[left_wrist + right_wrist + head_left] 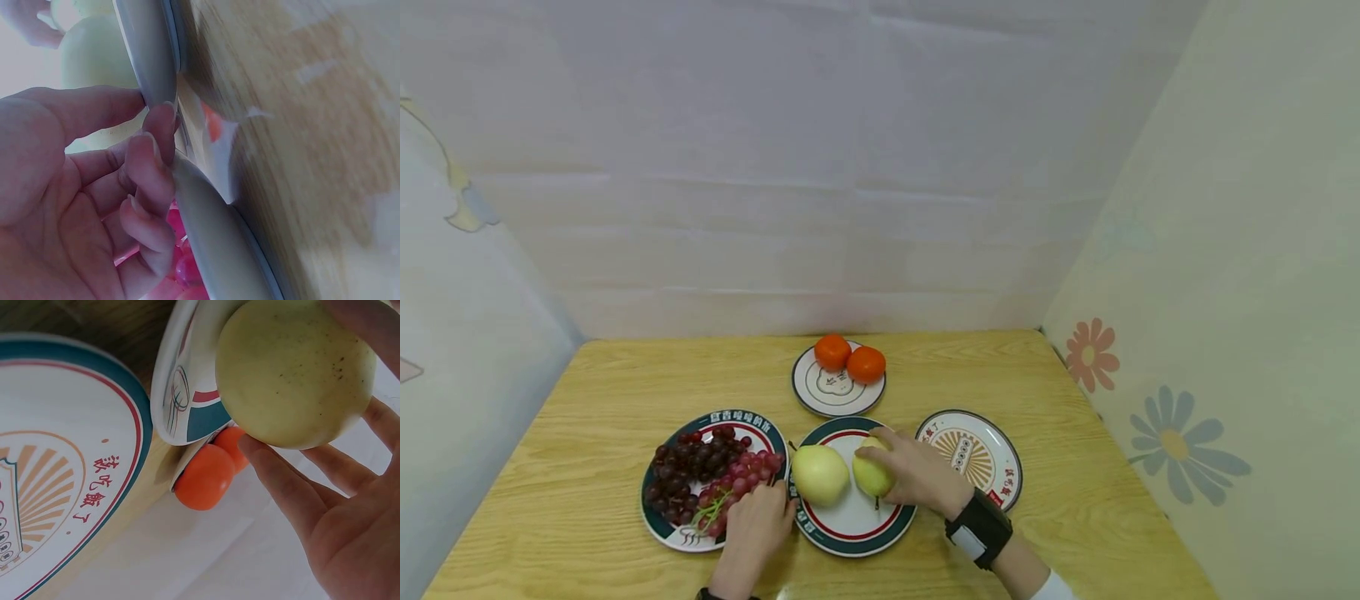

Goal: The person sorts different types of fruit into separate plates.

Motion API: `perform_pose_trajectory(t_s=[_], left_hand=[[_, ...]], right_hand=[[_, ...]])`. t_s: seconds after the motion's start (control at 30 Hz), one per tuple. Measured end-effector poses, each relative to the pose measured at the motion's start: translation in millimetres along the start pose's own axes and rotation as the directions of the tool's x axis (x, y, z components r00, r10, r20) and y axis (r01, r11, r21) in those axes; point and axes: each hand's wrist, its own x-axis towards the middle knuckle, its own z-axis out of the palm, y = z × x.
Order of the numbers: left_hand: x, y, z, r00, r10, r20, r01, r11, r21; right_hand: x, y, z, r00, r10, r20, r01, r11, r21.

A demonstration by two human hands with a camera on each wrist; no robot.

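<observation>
My right hand (917, 471) grips a yellow-green pear (871, 477) over the right side of the middle plate (850, 547), which has a green and red rim. In the right wrist view its fingers curl round the speckled pear (294, 375). A second pear (820, 475) lies on that plate's left side. My left hand (758, 521) is where the middle plate and the grape plate (683, 540) meet. Its thumb and curled index finger pinch the middle plate's edge (147, 53) in the left wrist view. Dark grapes (677, 475) and red grapes (748, 471) lie just left of it.
Behind the middle plate stands a small white plate (820, 398) with two orange-red round fruits (867, 365). A white plate with a sunburst print (973, 454) stands at the right, beside my right wrist. Walls enclose the wooden table (610, 383) at the back and sides.
</observation>
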Motion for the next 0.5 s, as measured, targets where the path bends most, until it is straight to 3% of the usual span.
perform_pose_trajectory(t_s=[0.27,0.5], left_hand=[[1.3,-1.1,1.8,1.000,-0.007,0.012,0.007,1.000,0.002],[1.7,-0.8,0.6,0.999,-0.017,0.046,0.017,1.000,-0.004]], right_hand=[[0.2,-1.5,-1.8,1.000,0.012,0.021,-0.012,1.000,0.000],[13.4,3.3,-28.0,0.995,0.059,0.086,-0.059,0.998,0.000]])
